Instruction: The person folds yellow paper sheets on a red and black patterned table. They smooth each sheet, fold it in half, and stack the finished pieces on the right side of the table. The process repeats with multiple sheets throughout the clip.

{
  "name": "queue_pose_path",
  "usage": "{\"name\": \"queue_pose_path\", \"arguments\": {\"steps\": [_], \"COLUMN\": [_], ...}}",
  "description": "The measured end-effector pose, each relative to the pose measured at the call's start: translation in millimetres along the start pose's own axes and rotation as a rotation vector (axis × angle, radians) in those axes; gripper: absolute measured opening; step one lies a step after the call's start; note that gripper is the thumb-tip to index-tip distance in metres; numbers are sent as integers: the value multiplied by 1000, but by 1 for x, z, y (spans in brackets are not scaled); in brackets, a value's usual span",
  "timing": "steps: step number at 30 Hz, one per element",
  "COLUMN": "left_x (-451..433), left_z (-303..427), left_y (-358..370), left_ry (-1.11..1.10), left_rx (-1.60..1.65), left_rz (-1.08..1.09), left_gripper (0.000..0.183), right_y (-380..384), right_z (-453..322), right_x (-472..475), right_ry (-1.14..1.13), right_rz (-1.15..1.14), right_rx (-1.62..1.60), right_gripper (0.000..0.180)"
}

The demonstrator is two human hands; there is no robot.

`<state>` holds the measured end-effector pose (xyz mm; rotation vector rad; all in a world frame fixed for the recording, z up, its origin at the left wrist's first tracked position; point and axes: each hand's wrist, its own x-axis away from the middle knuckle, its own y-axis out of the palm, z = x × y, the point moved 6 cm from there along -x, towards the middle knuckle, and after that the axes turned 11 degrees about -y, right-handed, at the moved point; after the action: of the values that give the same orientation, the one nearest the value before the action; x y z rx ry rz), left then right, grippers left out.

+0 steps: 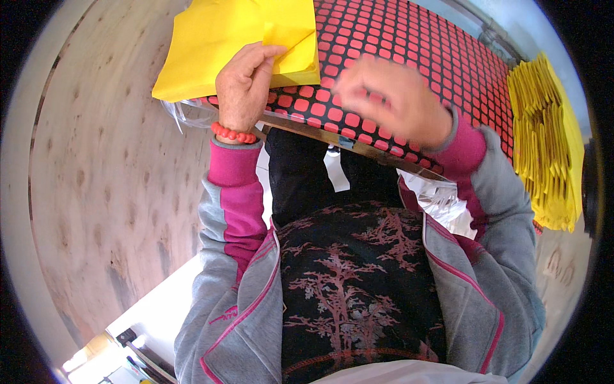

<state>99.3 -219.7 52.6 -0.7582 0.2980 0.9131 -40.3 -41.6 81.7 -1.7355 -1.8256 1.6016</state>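
My left hand, with a red bead bracelet at the wrist, pinches a folded flap of a yellow sheet between thumb and fingers. Under it lies a thick stack of yellow sheets, paper or thin fabric, at the table's left end. My right hand is blurred and hovers over or near the patterned table cover, to the right of the stack. Its fingers are curled, and whether they hold anything cannot be made out.
At the table's right end, a tall pile of folded yellow pieces stands. Clear plastic film hangs below the left corner, and more white plastic strips show under the front edge. A stained wooden floor or board spreads at left.
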Motion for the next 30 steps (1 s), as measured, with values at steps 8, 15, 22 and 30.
{"name": "queue_pose_path", "arguments": {"steps": [8,15,22,30], "left_x": [-2,-2,0,3], "left_z": [-1,2,-5,-19], "left_y": [-2,-4,-4,-4], "left_ry": [-37,-78,-104,-206], "left_rx": [85,81,89,209], "left_rz": [-121,-165,-109,61], "left_gripper": [15,15,12,7], "right_y": [4,10,11,11], "right_z": [58,73,79,73], "right_x": [-53,-54,-51,-49], "right_ry": [-286,-280,-147,-206], "right_rz": [-16,74,153,239], "right_rx": [322,202,83,143], "right_gripper": [19,14,14,18]}}
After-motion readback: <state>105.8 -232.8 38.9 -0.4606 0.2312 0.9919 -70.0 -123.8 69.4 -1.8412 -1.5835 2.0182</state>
